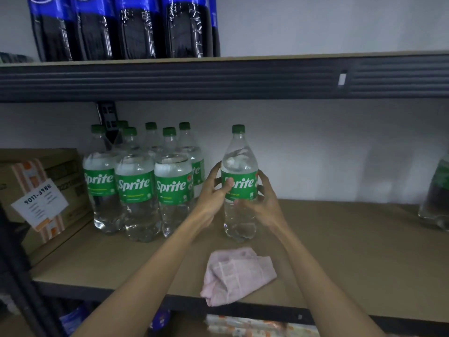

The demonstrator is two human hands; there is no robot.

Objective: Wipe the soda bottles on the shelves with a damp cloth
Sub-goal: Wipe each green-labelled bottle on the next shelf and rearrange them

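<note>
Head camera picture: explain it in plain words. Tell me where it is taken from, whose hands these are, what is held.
No machine here: a person wears the camera on the head, looking down at their own bare arms. The left hand and right hand both grip one upright Sprite bottle at the brown shelf. A crumpled pink cloth lies near the shelf's front edge, untouched. To the left stand more Sprite bottles beside a cardboard box. Dark bottles with blue labels stand on the shelf above.
</note>
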